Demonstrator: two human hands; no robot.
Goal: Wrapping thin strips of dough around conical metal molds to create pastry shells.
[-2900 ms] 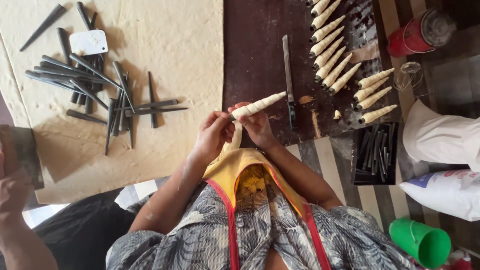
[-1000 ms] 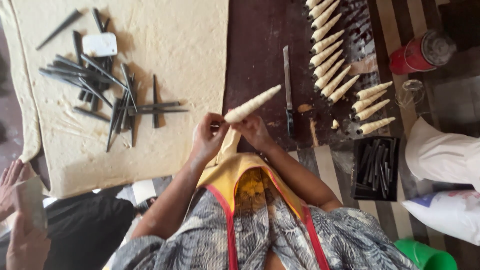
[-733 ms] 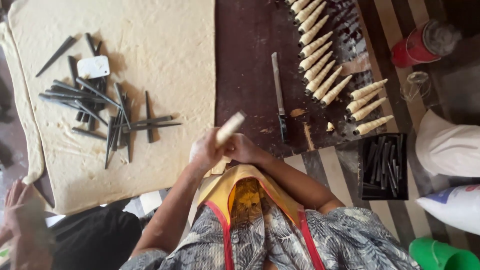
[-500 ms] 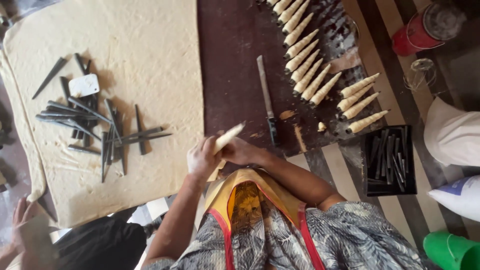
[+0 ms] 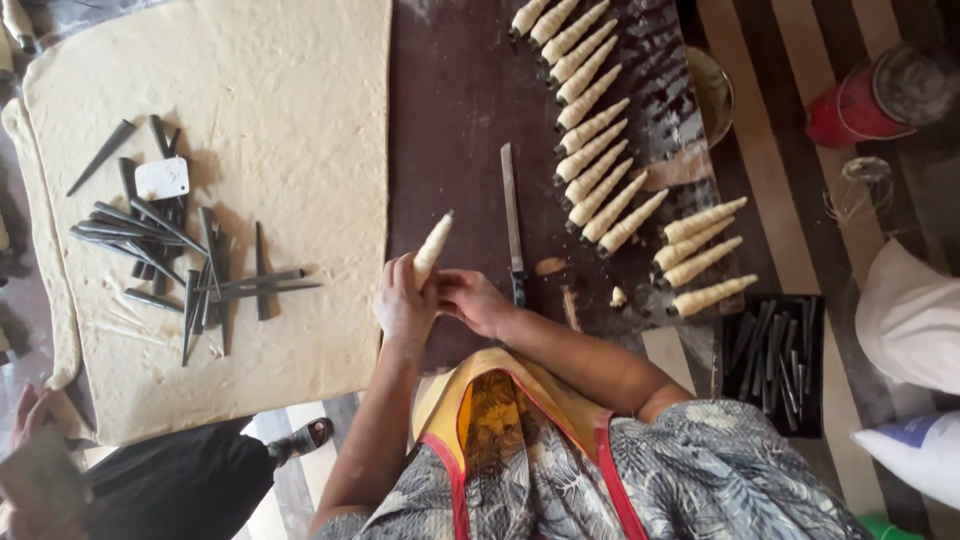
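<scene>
My left hand [image 5: 402, 303] and my right hand [image 5: 475, 300] both grip the wide end of a dough-wrapped cone [image 5: 433, 248], whose dark metal tip points away from me over the dark table [image 5: 450, 120]. A knife [image 5: 512, 225] lies just right of the cone. Beyond it, several finished dough cones [image 5: 590, 130] lie in a slanted row, with three more [image 5: 703, 255] to their right.
A large rolled dough sheet [image 5: 270, 110] covers the left, with several bare metal cone moulds [image 5: 180, 260] and a white scraper [image 5: 162, 178] on it. A black tray of moulds [image 5: 775, 360] sits at right, a red container [image 5: 860, 100] beyond. Another person's hand [image 5: 30, 450] is at lower left.
The cone has swung from pointing right to pointing more away from me, and both hands have drawn lower and closer together. The view has shifted right across the table.
</scene>
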